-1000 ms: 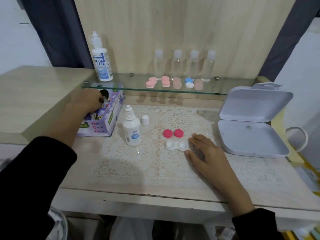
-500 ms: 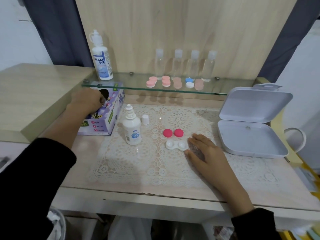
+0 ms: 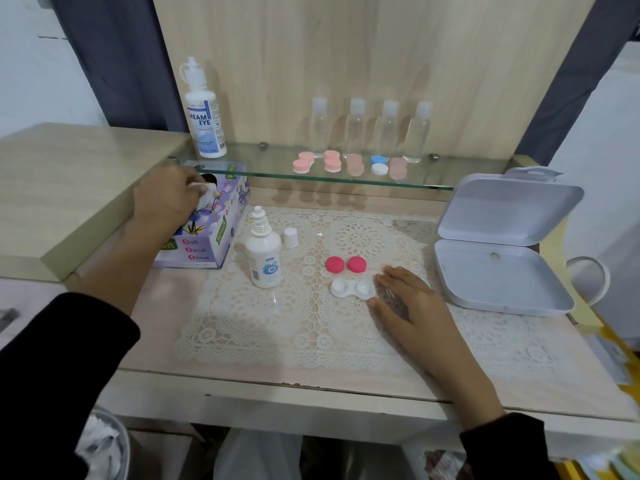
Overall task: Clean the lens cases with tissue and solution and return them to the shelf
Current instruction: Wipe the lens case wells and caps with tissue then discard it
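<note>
A white lens case [image 3: 352, 289] lies open on the lace mat, its two pink caps [image 3: 345, 264] just behind it. My right hand [image 3: 407, 299] rests flat on the mat, fingertips beside the case's right end. My left hand [image 3: 169, 195] is at the opening of the purple tissue box [image 3: 204, 237] and pinches a white tissue [image 3: 207, 190] that sticks out. A small open solution bottle [image 3: 264, 252] stands on the mat with its white cap [image 3: 291, 237] beside it. Several closed lens cases [image 3: 349, 163] sit on the glass shelf [image 3: 450, 174].
A tall solution bottle [image 3: 204, 112] and several clear bottles [image 3: 370, 128] stand on the shelf. An open white hinged box [image 3: 498, 271] sits at the right. A raised wooden counter [image 3: 62, 181] is at the left, and a bin with used tissue [image 3: 100, 445] below.
My left hand has drawn a tissue up out of the box opening. My right hand has stayed beside the lens case.
</note>
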Motion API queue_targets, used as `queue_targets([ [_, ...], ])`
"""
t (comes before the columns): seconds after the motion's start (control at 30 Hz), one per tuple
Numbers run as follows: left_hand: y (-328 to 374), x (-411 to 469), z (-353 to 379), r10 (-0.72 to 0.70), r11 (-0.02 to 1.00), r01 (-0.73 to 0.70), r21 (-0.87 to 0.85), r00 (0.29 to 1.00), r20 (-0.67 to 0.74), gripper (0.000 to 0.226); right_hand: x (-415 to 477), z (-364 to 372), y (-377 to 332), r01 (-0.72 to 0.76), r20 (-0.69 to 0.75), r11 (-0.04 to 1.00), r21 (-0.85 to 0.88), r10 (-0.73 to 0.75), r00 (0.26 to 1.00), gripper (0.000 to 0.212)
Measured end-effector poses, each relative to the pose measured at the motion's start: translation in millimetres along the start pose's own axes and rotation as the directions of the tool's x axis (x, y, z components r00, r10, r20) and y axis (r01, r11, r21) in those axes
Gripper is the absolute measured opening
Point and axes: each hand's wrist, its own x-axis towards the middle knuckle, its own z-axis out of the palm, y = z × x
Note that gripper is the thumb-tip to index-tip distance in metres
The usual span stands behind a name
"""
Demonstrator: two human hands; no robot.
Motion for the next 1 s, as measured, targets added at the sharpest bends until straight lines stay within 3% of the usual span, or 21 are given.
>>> queue_targets([
  [0.2, 12, -14, -17, -0.133, 0.985, 0.112, -0.133, 0.977, -0.166, 0.03, 0, 0, -1, -0.006, -0.006, 1.0, 0.015, 0.006, 1.0, 0.061],
  [0.4, 6, -14, -18, -0.146, 0.963, 0.062, -0.261, 0.938, -0.314, 0.034, -1, -1, -2, -0.011, 0.002, 1.0, 0.013, 0.011, 1.0, 0.061],
  [0.5, 4, -8, -20, -0.165, 0.9, -0.003, -0.435, 0.923, -0.348, 0.035, -1, -1, -3, -0.01, 0.006, 1.0, 0.004, 0.01, 1.0, 0.061],
  [0.6, 11, -7, -26, -0.277, 0.803, 0.011, -0.595, 0.892, -0.357, 0.028, -2, -2, -2, -0.013, 0.007, 1.0, 0.004, 0.013, 1.0, 0.061],
  [0.7, 18, -10, -33, -0.349, 0.781, 0.069, -0.621, 0.872, -0.342, 0.012, -2, -2, -3, -0.014, 0.009, 1.0, 0.001, 0.014, 1.0, 0.06],
  [0.83, 26, -15, -40, -0.344, 0.751, 0.025, -0.66, 0.868, -0.359, 0.018, -2, -3, -5, -0.016, 0.007, 1.0, 0.002, 0.016, 1.0, 0.06],
  [0.93, 25, -12, -41, -0.44, 0.599, 0.099, -0.795, 0.87, -0.224, 0.013, -1, -3, -6, -0.021, 0.015, 1.0, 0.002, 0.021, 1.0, 0.061],
  [1.0, 22, -13, -45, -0.449, 0.368, 0.107, -0.924, 0.89, -0.076, 0.001, -1, -3, -6, -0.021, 0.016, 1.0, 0.0, 0.021, 1.0, 0.06],
])
